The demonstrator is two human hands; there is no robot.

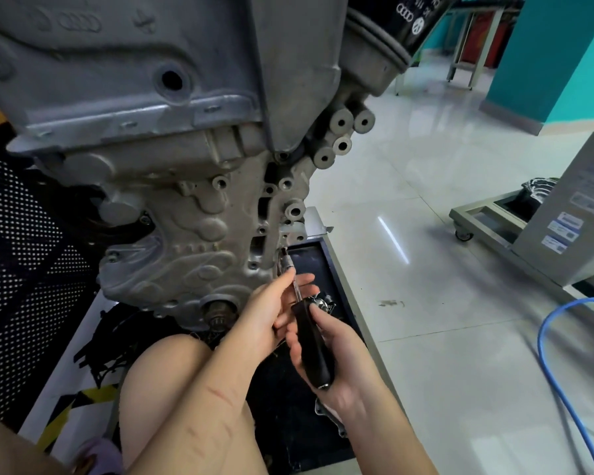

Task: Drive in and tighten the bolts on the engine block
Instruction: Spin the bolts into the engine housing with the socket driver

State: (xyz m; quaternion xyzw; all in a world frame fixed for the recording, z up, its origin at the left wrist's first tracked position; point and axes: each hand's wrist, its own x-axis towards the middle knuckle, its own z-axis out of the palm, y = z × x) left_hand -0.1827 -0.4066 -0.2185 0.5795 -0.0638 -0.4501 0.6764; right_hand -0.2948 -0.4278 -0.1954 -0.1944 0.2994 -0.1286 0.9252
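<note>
While both hands steady a driver (311,341), grey cast engine block (172,159), many bolt holes

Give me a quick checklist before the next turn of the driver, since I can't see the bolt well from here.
1. Right hand grips the driver's black handle: ok.
2. Left hand steadies the metal shaft with its fingers: ok.
3. Socket tip meets the engine block at its lower right edge: ok.
4. Tip fully seated on a bolt head: cannot tell, the spot is dark and small.
5. Shaft square to the bolt hole: cannot tell from this one view.
6. Blue hose on the floor lies apart from both hands: ok.
</note>
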